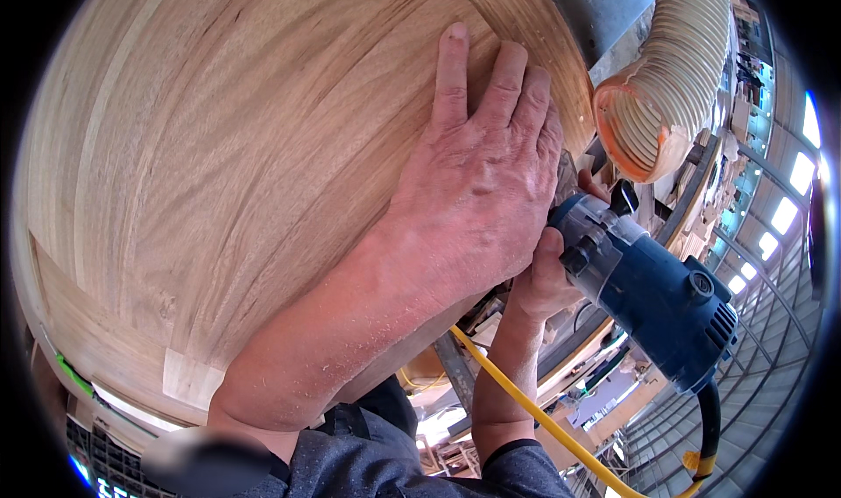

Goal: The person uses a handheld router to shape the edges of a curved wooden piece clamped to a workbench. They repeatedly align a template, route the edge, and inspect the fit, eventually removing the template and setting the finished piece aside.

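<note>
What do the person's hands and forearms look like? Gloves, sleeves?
Left hand and right hand: no gloves visible. Left forearm: bare, flecked with pale specks. Right sleeve: dark grey-blue, black-edged. Right fingers partly hidden.

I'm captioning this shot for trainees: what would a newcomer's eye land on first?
Probably the blue power tool, right of centre, held in the right hand beside the wooden panel. Then the left hand resting on the panel, and the ribbed hose, open-mouthed, at upper right.
</note>
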Demonstrator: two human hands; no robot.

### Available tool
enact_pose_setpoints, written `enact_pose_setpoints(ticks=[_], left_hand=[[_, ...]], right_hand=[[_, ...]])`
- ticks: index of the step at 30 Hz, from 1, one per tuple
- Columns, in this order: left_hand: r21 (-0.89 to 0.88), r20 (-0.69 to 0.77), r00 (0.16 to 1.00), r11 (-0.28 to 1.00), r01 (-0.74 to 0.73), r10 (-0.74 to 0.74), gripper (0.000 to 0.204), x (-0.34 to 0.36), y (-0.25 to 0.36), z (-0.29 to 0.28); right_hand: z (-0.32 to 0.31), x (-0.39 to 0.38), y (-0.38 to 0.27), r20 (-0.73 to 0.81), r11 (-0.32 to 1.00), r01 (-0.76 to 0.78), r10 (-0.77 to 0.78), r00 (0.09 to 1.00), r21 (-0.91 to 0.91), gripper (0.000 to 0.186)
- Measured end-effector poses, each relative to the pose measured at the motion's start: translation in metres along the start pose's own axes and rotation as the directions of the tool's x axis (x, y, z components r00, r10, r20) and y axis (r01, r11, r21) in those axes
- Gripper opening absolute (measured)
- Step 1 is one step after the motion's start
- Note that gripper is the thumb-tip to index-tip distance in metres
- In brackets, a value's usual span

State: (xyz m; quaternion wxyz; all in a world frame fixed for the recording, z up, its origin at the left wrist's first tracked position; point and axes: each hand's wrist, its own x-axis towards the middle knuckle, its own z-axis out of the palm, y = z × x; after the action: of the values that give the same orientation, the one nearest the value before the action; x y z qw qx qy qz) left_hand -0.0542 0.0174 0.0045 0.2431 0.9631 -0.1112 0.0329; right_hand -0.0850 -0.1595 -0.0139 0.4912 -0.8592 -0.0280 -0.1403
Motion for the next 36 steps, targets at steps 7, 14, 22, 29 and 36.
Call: enact_pose_setpoints(ticks=[7,14,22,29,36], left_hand=[[-0.027,-0.025,1.0,1.0,0.012,-0.012,0.056,0.0003,0.0009,0.0018],[-0.054,-0.027,1.0,0.999,0.006,-0.008,0.055,0.0007,0.0003,0.0002],[-0.066,-0.035,0.999,0.998,0.011,-0.014,0.055,0.0005,0.0008,0.0011],[-0.035,-0.028,1.0,0.999,0.0,-0.001,0.057,0.0002,0.0008,0.0024],[-0.041,-0.019,1.0,0.999,0.009,-0.01,0.057,0.0015,0.0001,-0.0018]], right_hand=[[0.0005,-0.0001,-0.0032,0.014,1.0,-0.006,0.006,1.0,-0.02,0.079],[0.0041,0.001,-0.0029,-0.003,1.0,0.008,-0.008,1.0,-0.004,0.079],[0.004,0.0008,-0.0016,0.002,1.0,0.0,0.0,1.0,-0.026,0.082],[0.0027,0.0005,-0.0021,0.031,1.0,-0.028,0.029,0.999,-0.006,0.084],[0.0061,0.0025,-0.0037,0.041,1.0,-0.015,0.016,0.999,-0.019,0.084]])
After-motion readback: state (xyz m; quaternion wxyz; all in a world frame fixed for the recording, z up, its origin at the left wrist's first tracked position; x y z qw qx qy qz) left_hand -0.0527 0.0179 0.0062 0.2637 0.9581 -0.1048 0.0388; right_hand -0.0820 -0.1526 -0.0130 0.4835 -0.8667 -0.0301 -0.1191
